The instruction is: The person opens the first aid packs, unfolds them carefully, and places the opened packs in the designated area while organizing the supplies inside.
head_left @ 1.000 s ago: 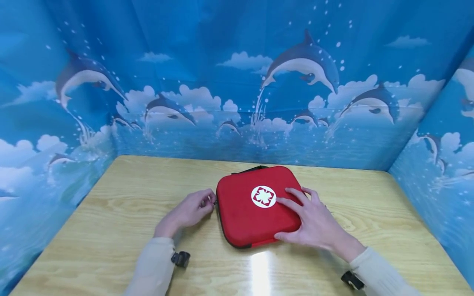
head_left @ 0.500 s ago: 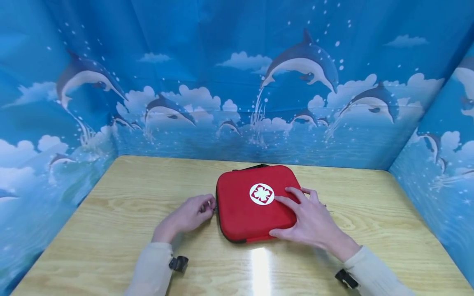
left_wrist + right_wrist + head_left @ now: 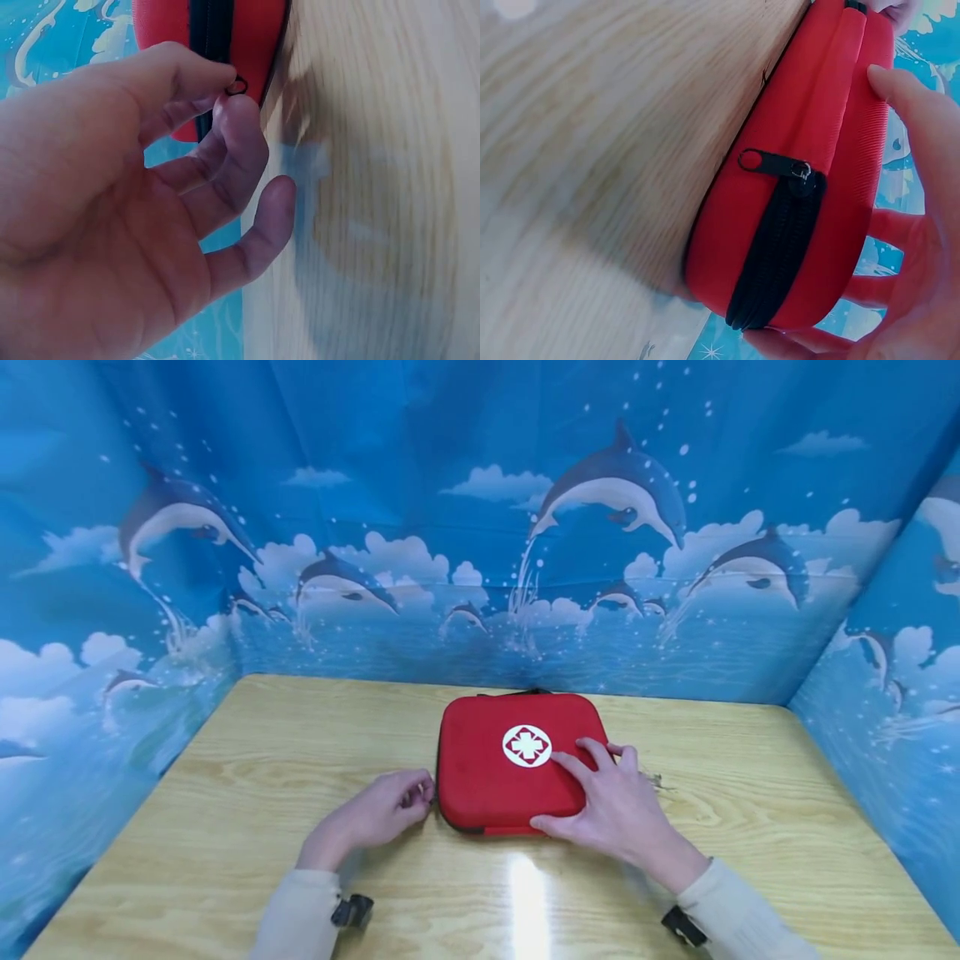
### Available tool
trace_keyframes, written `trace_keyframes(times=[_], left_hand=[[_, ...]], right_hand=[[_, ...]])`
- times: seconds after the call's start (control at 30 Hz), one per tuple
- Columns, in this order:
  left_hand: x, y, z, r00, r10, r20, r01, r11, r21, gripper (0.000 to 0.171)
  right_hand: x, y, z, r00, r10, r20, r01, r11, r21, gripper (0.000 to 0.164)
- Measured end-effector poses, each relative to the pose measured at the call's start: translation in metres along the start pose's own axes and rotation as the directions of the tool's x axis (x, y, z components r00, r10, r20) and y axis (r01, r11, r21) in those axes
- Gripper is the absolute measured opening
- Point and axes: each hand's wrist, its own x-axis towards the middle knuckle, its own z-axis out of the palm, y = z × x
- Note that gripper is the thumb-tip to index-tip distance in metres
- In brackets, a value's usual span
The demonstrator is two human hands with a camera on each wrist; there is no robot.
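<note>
A red first-aid case [image 3: 480,768] with a white round emblem lies closed on the wooden table. At its left side my left hand [image 3: 382,814] pinches a small zipper pull [image 3: 238,86] between thumb and index finger; the other fingers are curled loosely. My right hand [image 3: 618,802] grips the front right part of the case, with the thumb at the front edge and the other fingers spread over the top and right side. A second zipper pull [image 3: 769,163] hangs untouched at the end of the black zipper [image 3: 780,247], beneath the right hand.
A black carry handle [image 3: 534,692] shows behind the case. Blue dolphin-print curtains [image 3: 480,527] border the wooden table [image 3: 315,735] at the back and both sides. A bright light reflection lies on the tabletop in front of the case.
The case has turned slightly clockwise and its front edge now lies level. My left hand has moved a little toward me along its left side; the right hand has shifted left with the case.
</note>
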Motion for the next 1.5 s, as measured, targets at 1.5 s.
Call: trace_keyframes(times=[1.5], left_hand=[[-0.013, 0.022, 0.023, 0.982, -0.112, -0.150, 0.116, 0.993, 0.015, 0.009]], right_hand=[[0.007, -0.058, 0.005, 0.991, 0.125, -0.050, -0.130, 0.986, -0.105, 0.091]])
